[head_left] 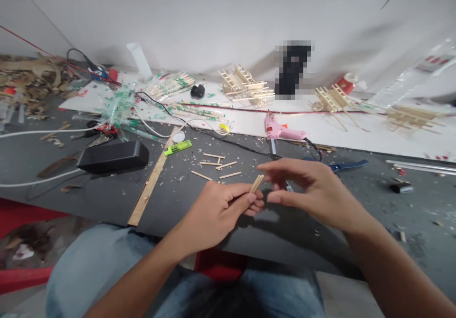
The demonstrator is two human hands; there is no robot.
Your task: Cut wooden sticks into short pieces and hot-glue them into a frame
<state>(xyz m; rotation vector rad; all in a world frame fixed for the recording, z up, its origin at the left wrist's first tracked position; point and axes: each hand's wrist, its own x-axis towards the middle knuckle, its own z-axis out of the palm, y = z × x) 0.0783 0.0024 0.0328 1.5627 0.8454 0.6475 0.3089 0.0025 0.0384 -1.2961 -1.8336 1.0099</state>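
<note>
My left hand (224, 208) pinches short wooden sticks (257, 184); my right hand (315, 189) hovers beside, thumb and fingers apart.

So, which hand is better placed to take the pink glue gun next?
Probably the right hand: it looks empty, its fingers are open, and it is nearer to the pink glue gun. The left hand holds a few short sticks.

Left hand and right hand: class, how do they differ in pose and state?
The left hand grips short sticks; the right hand holds no stick. The left hand is closed, its thumb pressed on the sticks; the right hand is open, thumb and fingers apart. Both are bare.
</note>
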